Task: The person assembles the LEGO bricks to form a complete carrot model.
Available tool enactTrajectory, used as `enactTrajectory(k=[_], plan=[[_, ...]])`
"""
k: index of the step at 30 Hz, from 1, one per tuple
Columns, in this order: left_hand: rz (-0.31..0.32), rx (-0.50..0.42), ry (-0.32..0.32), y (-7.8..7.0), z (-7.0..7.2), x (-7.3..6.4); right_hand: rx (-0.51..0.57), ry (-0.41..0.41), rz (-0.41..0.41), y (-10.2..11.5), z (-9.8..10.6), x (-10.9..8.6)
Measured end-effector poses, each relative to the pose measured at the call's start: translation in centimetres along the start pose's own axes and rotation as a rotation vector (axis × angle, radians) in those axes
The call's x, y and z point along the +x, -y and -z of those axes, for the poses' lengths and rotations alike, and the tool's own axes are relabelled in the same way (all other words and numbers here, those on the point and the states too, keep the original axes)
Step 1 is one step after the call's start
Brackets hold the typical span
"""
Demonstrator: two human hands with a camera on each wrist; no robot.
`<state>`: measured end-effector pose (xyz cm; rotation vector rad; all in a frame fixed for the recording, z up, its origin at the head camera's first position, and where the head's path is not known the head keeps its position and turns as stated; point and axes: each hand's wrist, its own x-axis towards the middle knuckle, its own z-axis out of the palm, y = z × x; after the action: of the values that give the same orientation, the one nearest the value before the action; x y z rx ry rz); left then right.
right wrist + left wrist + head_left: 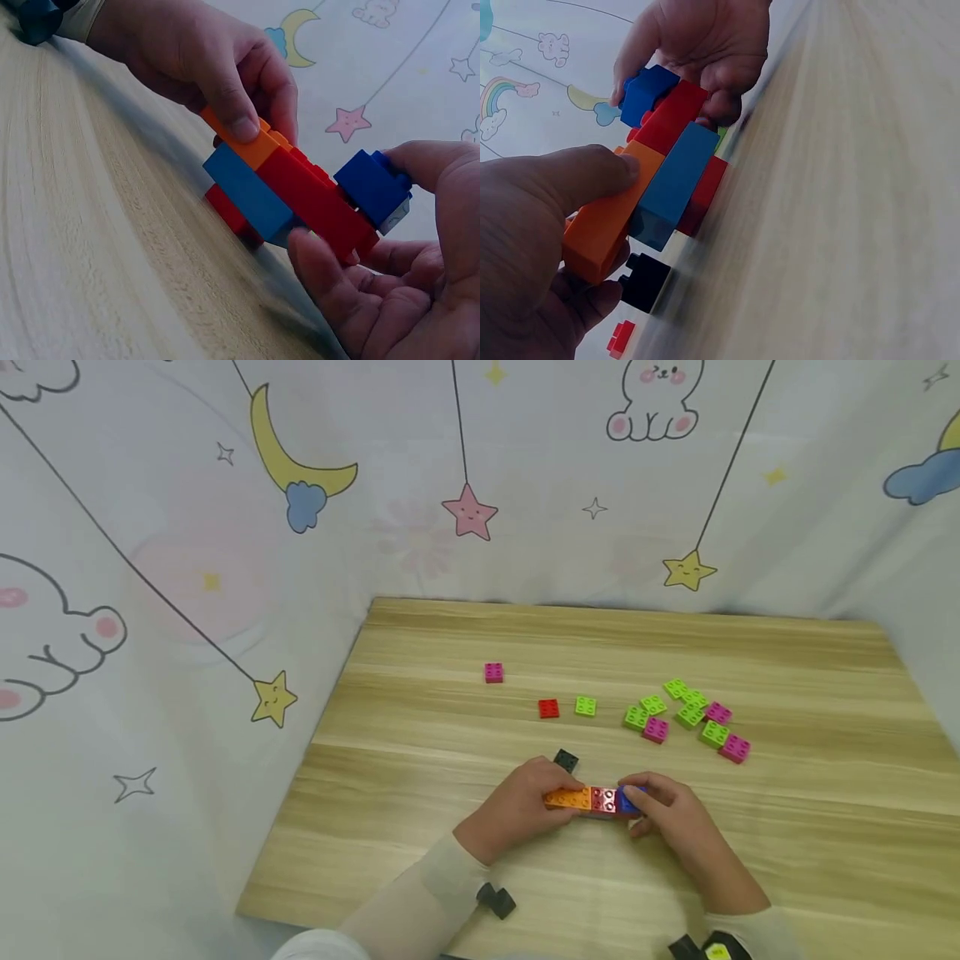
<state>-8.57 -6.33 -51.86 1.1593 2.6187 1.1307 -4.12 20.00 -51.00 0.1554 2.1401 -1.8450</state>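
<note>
A stepped build of toy bricks stands between the hands near the front of the table. Its upper row has an orange brick beside a red brick; a light blue brick lies beneath them, over a lower red brick. My left hand pinches the orange brick between thumb and fingers. At the other end my right hand grips a dark blue brick, thumb on its studded top. This brick sits tilted at the red brick's end, and other right fingers reach under that end.
Just behind the left hand lies a black brick. Farther back are a red brick, a lime brick and a magenta brick. Several lime and magenta bricks cluster at the right. A printed curtain borders the wooden table.
</note>
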Motion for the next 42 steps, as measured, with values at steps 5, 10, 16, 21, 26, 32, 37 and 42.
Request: enactTrajectory(k=[5, 10, 16, 21, 26, 32, 37, 42], plan=[[0.001, 0.015, -0.009, -0.1, 0.2, 0.1, 0.114, 0.065, -0.022, 0.0, 0.1, 0.1], [-0.007, 0.016, -0.012, -0.1, 0.4, 0.2, 0.200, 0.039, -0.003, -0.1, -0.4, 0.3], [-0.008, 0.014, -0.012, -0.2, 0.4, 0.2, 0.252, 0.010, -0.013, -0.2, -0.9, 0.3], [0.002, 0.010, -0.007, 0.0, 0.2, 0.1, 0.239, 0.004, -0.021, -0.4, -0.9, 0.3], [0.027, 0.009, 0.000, 0.0, 0.0, 0.0, 0.057, -0.046, -0.045, -0.5, -0.1, 0.5], [0.026, 0.009, -0.004, 0.1, -0.3, 0.0, -0.271, -0.397, 0.226, -1.3, 4.2, 1.5], [0.025, 0.010, -0.013, 0.0, -0.2, 0.0, -0.620, -0.681, 0.528, -2.5, 10.1, 3.2], [0.061, 0.011, 0.010, -0.2, -0.1, -0.1, -0.733, -0.599, 0.456, -3.6, 13.3, 3.5]])
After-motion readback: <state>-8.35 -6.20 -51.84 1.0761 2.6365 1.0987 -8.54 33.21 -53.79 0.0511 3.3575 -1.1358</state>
